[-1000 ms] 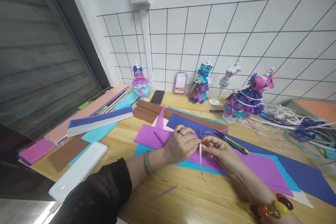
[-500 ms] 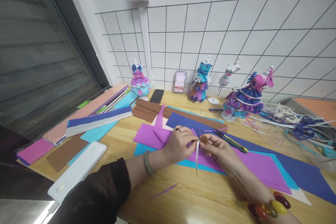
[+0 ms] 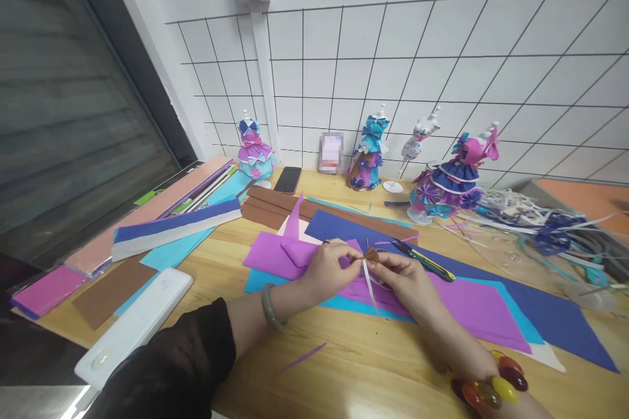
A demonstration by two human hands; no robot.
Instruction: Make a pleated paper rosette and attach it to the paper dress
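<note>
My left hand [image 3: 328,270] pinches one end of a small pleated brown paper piece [image 3: 372,254], its thumb and forefinger pressed together. From the other side my right hand [image 3: 405,278] grips the same piece, which fans out at its fingertips. A narrow white strip [image 3: 369,287] crosses the middle of the brown piece and its end dangles below. Under both hands lie purple paper sheets [image 3: 484,314] over blue ones. Just past my right hand rests a black-and-yellow cutter [image 3: 430,262]. The exact hold of the fingertips on the strip is partly hidden.
Small dress forms in paper dresses [image 3: 369,150] stand by the wall, with a bare one [image 3: 417,141] among them. A phone [image 3: 287,179] lies behind folded brown paper [image 3: 268,205]. A white oblong device [image 3: 135,327] sits at left. Tangled strips [image 3: 515,209] lie at right.
The view has shifted slightly, moving everything a little left. The white strip's dangling end now slants to the right instead of hanging straight. Both hands keep their pinch on the brown piece.
</note>
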